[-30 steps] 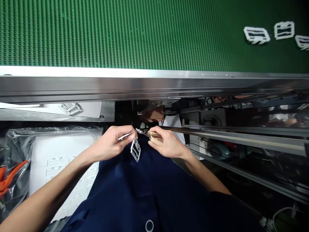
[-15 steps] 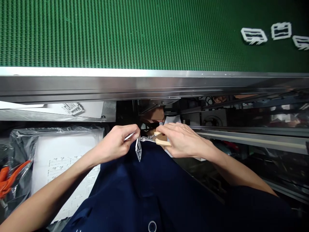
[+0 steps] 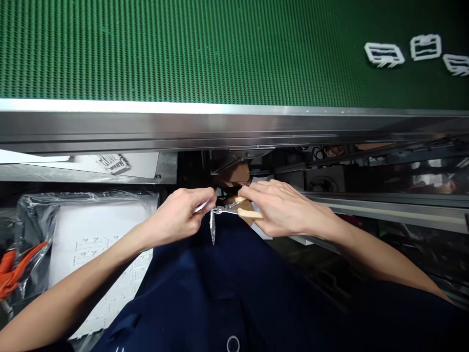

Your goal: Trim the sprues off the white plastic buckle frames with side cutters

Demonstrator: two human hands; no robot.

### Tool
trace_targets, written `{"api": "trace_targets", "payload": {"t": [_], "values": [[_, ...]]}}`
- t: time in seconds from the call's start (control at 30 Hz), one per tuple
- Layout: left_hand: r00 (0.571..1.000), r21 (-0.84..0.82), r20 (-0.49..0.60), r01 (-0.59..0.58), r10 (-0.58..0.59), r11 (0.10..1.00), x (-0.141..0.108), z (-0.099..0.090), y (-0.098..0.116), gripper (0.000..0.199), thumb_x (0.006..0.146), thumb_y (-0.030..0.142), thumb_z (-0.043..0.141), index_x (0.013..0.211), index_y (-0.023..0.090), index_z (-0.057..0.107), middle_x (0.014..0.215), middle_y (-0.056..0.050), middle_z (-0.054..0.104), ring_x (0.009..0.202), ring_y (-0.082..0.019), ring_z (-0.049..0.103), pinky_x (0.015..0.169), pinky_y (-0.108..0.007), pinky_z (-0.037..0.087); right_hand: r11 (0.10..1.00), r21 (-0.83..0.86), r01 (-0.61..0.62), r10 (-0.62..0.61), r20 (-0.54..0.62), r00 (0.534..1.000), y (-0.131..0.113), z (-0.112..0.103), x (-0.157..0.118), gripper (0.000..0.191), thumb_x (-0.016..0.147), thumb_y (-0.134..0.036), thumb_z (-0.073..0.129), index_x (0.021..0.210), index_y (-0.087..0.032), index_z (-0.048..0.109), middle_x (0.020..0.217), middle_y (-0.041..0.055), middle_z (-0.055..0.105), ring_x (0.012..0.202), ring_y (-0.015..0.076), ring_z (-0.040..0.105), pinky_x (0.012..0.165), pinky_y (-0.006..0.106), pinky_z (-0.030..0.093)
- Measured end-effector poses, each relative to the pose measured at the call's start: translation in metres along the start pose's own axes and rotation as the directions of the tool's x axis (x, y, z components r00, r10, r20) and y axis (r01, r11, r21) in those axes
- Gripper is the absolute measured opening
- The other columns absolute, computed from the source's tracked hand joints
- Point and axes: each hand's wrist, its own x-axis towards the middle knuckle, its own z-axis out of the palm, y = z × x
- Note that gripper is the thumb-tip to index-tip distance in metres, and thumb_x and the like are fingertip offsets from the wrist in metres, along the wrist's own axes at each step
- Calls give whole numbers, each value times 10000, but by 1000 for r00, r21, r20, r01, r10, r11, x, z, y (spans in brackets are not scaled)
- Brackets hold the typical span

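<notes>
Steel pliers point(image 3: 223, 210) with wooden handles sit in our right hand point(image 3: 284, 211), fingers closed round the grip, their nose on a thin metal frame point(image 3: 212, 227) hanging edge-on above our navy shirt point(image 3: 234, 283); our left hand point(image 3: 176, 216) pinches a slim silver strip point(image 3: 200, 207) just beside it.
</notes>
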Motion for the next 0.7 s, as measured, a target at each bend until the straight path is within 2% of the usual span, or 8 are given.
{"api": "trace_targets", "payload": {"t": [0.13, 0.27, 0.37, 0.5, 0.6, 0.7], "values": [[1000, 14, 22, -5, 5, 1000, 2, 1, 1, 165, 711, 47, 405, 730, 203, 455, 662, 18, 509, 583, -136, 426, 553, -247, 292, 999, -33, 24, -24, 6, 1000, -1, -11, -1, 208, 770, -225, 545, 974, -192, 520, 824, 59, 604, 726, 201, 554, 611, 293, 299], [999, -4, 43, -15, 15, 1000, 3, 5, 0, 151, 730, 54, 409, 713, 202, 436, 636, 29, 470, 565, -128, 394, 544, -246, 277, 1000, -7, 3, -3, 86, 996, 2, -20, 6, 241, 687, -135, 563, 917, -208, 559, 684, 33, 583, 611, 174, 525, 564, 277, 238], [999, -50, 48, -7, 10, 999, 2, 7, -1, 149, 753, 59, 407, 702, 199, 402, 626, 41, 438, 558, -118, 358, 544, -239, 281, 998, 66, 0, -9, 144, 990, 8, -19, 13, 222, 643, -105, 564, 832, -222, 581, 560, 3, 520, 523, 150, 474, 562, 275, 208], [997, -143, 34, 70, -66, 987, 0, 10, -2, 119, 842, 143, 422, 735, 190, 445, 623, 47, 428, 558, -111, 352, 540, -233, 292, 990, 139, 8, -26, 126, 992, 14, -9, 18, 206, 619, -97, 524, 775, -224, 570, 531, -11, 497, 476, 130, 409, 537, 268, 186], [990, -315, 0, 136, -143, 939, -2, 17, -7, 154, 911, 285, 425, 828, 185, 507, 709, 24, 500, 636, -120, 441, 594, -233, 346, 976, 214, -32, 8, 113, 994, 16, -2, 16, 188, 625, -109, 500, 769, -219, 550, 547, -21, 498, 463, 114, 375, 500, 255, 177], [988, -617, 32, 138, -150, 775, -4, 31, -17, 203, 899, 364, 481, 986, 185, 518, 897, -28, 581, 785, -157, 537, 700, -258, 417, 926, 360, -115, 58, 165, 984, 21, 6, 13, 95, 674, -162, 509, 756, -207, 530, 582, -30, 512, 480, 100, 400, 474, 235, 199]]}}
